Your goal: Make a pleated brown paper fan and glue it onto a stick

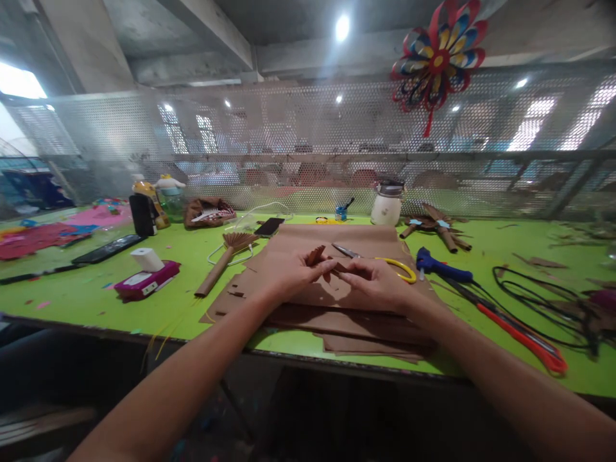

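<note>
A small piece of pleated brown paper [316,255] is pinched in my left hand [301,274], its folded end sticking up past the fingers. My right hand [378,282] meets it from the other side, fingers closed on the edge of the brown paper. Both hands are just above a stack of brown paper sheets [337,234] on the green table. Right behind the hands lie scissors with yellow handles [407,273], blades toward the left. To the left rests a rolled brown paper stick [216,273] with a fan-shaped pleated top.
A blue glue gun [443,266], a red-handled tool [524,337] and a coiled black cable [539,301] lie right. A purple power strip [147,282] and black phone [142,215] are left. A white jar [387,204] stands behind; a perforated metal screen [289,141] bounds the table.
</note>
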